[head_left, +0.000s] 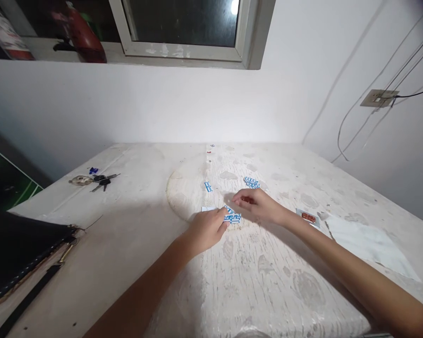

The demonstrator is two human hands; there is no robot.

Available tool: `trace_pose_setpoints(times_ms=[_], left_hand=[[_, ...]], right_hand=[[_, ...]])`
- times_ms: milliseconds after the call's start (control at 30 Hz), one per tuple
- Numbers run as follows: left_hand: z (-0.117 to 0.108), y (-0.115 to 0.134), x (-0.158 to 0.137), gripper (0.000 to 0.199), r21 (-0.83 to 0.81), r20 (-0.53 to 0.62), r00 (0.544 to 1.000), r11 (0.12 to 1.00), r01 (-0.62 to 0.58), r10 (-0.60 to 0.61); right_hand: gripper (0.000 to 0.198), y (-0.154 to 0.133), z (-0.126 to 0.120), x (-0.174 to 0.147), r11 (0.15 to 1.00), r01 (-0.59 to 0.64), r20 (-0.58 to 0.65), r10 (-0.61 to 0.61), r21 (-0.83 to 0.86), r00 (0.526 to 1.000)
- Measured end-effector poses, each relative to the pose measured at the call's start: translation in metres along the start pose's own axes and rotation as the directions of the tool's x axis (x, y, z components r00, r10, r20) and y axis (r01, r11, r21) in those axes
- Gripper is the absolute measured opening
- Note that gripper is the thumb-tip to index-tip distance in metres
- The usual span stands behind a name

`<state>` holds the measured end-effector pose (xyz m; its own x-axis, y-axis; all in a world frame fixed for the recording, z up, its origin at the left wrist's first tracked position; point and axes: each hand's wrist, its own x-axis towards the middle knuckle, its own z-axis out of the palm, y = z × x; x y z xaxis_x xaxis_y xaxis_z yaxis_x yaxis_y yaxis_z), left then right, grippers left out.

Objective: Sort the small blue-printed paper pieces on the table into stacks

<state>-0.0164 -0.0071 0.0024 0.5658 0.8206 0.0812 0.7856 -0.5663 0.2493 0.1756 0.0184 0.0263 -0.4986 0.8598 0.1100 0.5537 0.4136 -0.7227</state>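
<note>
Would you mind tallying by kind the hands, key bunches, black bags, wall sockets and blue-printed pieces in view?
Hands: 2 (left hand, right hand)
Key bunch: 1
Black bag: 1
Wall socket: 1
Blue-printed pieces: overlapping, not countable, left out
Total: 5

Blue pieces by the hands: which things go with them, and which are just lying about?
Likely in use:
- blue pieces at the left hand
- blue pieces beyond the right hand
- lone blue piece

Probably just lying about:
- keys
- black bag
- red bottle
</note>
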Motion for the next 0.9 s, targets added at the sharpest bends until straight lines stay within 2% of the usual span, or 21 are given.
trace_pose_setpoints(times_ms=[133,233,400,500,600,800,900], left_hand=[[-0.001,0.002,-0.001,0.018,-0.021,-0.014,1.000,1.000,-0.018,0.017],[-0.002,0.003,-0.001,0.017,-0.030,-0.019,1.000,0.999,-0.017,0.016],[-0.007,0.005,-0.001,0.016,-0.041,0.012,1.000,0.999,0.021,-0.021],[-0.007,0.005,-0.002,0.016,-0.045,0.015,0.999,0.998,0.037,-0.037],[-0.007,0.005,-0.002,0.017,-0.042,-0.004,1.000,0.999,0.024,-0.025],[-0.008,0.006,-0.002,0.017,-0.051,-0.002,1.000,0.998,0.026,-0.026],[-0.009,0.007,-0.002,0.018,-0.047,-0.002,1.000,0.999,0.025,-0.025]], right_hand=[[0.022,0.018,0.012,0.015,0.998,0.010,0.019,-0.009,-0.059,1.000],[0.026,0.020,0.014,0.023,0.996,-0.022,0.044,0.026,-0.081,0.999],[0.011,0.015,0.013,0.028,0.993,-0.103,0.192,0.090,0.062,0.977],[0.009,0.014,0.016,0.026,0.990,-0.118,0.124,0.108,0.079,0.986],[0.017,0.014,0.019,0.024,0.996,-0.089,0.031,0.090,-0.017,0.995],[0.031,0.008,0.018,0.025,0.992,-0.027,0.041,0.033,-0.127,0.999],[0.034,0.007,0.014,0.025,0.972,-0.041,0.036,0.051,-0.231,0.998]])
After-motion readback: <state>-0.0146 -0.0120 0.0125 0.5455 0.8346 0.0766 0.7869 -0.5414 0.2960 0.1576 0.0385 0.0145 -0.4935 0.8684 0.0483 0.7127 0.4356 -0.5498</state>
